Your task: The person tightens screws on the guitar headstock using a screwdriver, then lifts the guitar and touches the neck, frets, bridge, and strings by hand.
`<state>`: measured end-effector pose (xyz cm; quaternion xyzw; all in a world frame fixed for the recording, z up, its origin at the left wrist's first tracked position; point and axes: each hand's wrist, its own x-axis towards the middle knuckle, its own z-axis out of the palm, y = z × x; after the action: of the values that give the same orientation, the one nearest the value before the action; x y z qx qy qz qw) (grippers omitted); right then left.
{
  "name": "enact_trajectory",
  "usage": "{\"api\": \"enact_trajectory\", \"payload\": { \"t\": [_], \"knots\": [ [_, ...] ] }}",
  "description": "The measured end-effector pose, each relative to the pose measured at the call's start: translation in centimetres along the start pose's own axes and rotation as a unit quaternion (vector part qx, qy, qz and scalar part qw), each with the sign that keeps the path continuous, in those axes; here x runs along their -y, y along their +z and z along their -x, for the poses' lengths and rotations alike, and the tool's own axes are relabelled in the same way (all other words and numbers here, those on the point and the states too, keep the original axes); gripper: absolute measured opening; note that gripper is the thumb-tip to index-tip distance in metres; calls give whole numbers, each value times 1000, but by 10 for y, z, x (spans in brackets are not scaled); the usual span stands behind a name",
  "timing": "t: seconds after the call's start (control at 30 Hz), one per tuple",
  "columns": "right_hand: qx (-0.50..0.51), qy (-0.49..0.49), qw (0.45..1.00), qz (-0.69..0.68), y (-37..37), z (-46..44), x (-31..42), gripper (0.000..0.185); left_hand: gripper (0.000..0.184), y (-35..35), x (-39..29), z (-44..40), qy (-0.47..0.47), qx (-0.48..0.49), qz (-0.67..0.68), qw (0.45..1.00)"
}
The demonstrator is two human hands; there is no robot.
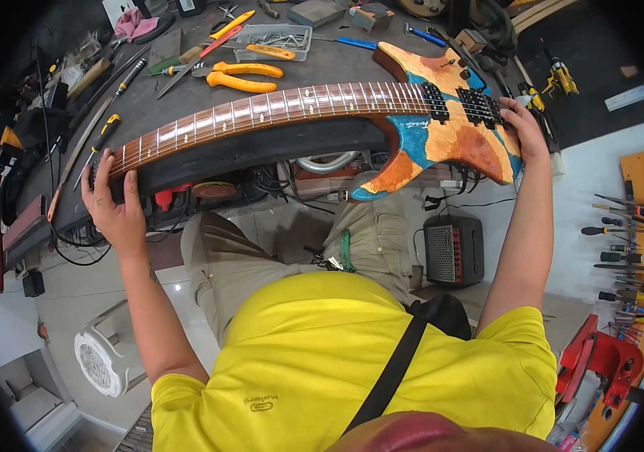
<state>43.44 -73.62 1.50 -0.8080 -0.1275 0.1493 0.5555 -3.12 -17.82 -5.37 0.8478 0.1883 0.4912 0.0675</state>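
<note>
Where the frame is nearest, at the bottom, a yellow shirt of soft, creased cloth spreads under a flat black strap. Beyond it, the guitar stretches across the upper middle of the frame, along the near edge of the bench. At the left, the left hand holds the tip of the neck, its fingers spread and its thumb apart; at the right, the right hand holds the body's outer edge, fingers close together, its thumb not clear to see. Gripping both ends probably balances the long shape and keeps the palms off the strings; whether the bench bears any weight, I cannot tell. The body has pointed horns and patches of blond and reddish wood parted by glossy blue, while the brown neck carries thin metal frets. Past it, at upper centre, pliers with smooth orange handles and a clear plastic tray of metal pieces lie on the dark bench top, perhaps set back to leave room for the guitar. Farther off, a crumpled pink cloth sits at upper left and a yellow-and-black drill at upper right.
</note>
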Motion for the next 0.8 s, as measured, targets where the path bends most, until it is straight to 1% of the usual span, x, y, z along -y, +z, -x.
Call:
{"api": "enact_trajectory", "payload": {
  "t": [0.13,0.23,0.33,0.47,0.53,0.57,0.7,0.8],
  "knots": [
    [-4,-6,999,33,-3,-5,-3,46,38,0,1,0,-1,1,-2,1000],
    [-5,15,1000,19,-4,-8,-4,47,37,0,2,0,1,-1,2,1000],
    [12,10,1000,20,-10,-7,-6,46,37,1,0,0,-5,-1,5,1000],
    [18,0,999,34,-14,-13,-11,45,35,-1,2,-4,34,5,-6,999],
    [11,8,1000,24,-4,-8,-3,42,33,-2,4,-4,53,26,-42,997],
    [-4,4,1000,17,1,-4,0,38,33,-2,4,-4,54,25,-41,997],
    [9,6,1000,-1,-2,-8,-5,37,28,-2,2,-3,34,20,-30,999],
    [0,-2,1000,12,-3,-10,-7,32,24,-1,1,-3,23,17,-22,999]
  ]
}}
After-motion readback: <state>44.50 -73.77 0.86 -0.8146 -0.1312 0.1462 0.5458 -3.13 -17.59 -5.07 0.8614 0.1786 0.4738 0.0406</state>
